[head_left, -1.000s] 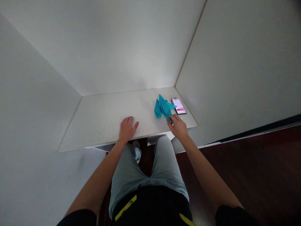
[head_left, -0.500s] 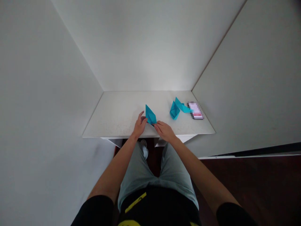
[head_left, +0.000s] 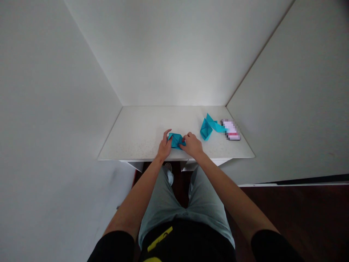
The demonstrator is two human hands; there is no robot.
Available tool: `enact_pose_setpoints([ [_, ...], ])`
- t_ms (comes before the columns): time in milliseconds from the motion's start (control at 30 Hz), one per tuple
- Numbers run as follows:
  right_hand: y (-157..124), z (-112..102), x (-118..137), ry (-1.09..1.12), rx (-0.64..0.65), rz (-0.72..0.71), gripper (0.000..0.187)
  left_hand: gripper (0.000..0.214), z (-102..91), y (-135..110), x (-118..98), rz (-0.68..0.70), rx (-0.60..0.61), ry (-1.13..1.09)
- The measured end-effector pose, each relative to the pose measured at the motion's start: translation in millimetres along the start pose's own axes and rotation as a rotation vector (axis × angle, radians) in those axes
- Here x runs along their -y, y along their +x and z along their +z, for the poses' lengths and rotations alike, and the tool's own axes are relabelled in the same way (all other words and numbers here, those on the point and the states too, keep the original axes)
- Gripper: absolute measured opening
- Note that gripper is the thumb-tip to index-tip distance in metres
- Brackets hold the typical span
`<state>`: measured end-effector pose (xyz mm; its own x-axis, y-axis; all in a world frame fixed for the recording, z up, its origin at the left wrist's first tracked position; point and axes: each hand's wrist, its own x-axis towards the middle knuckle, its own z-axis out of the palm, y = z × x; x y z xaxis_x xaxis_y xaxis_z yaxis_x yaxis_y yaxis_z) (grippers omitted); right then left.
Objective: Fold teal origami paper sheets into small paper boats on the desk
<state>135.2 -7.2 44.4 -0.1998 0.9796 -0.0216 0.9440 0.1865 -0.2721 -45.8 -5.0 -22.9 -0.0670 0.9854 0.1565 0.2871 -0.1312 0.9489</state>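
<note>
Between my hands, over the front part of the white tabletop (head_left: pixel 133 131), is a folded piece of blue paper (head_left: pixel 177 140). My left hand (head_left: pixel 164 146) grips its left side, thumb on the paper and index finger raised. On the right side, my right hand (head_left: pixel 192 144) pinches the paper's edge with curled fingers. The folds lie fairly flat, with creases showing in the middle. To the right rests a second folded blue paper piece (head_left: pixel 206 129), with a long blue paper strip (head_left: pixel 216 126) beside it.
A phone (head_left: pixel 231 130) with a blurred-out screen lies near the table's right edge, and the blue strip reaches to it. White walls (head_left: pixel 174 54) enclose the table at the back and on both sides. My legs (head_left: pixel 152 196) are below the front edge.
The blue paper has gone from a tall pointed shape to a lower, wider one with inner folds showing. My right hand has moved up and now pinches its right side.
</note>
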Motion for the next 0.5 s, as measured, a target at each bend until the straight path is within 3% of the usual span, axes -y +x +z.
enact_pose_setpoints([
  [233, 21, -14, 12, -0.116, 0.163, 0.018, 0.035, 0.036, -1.6, 0, -4, 0.035, 0.042, 0.055],
  [500, 25, -16, 17, -0.194, 0.134, -0.019, 0.037, 0.027, 1.9, 2, -1, 0.005, 0.014, 0.042],
])
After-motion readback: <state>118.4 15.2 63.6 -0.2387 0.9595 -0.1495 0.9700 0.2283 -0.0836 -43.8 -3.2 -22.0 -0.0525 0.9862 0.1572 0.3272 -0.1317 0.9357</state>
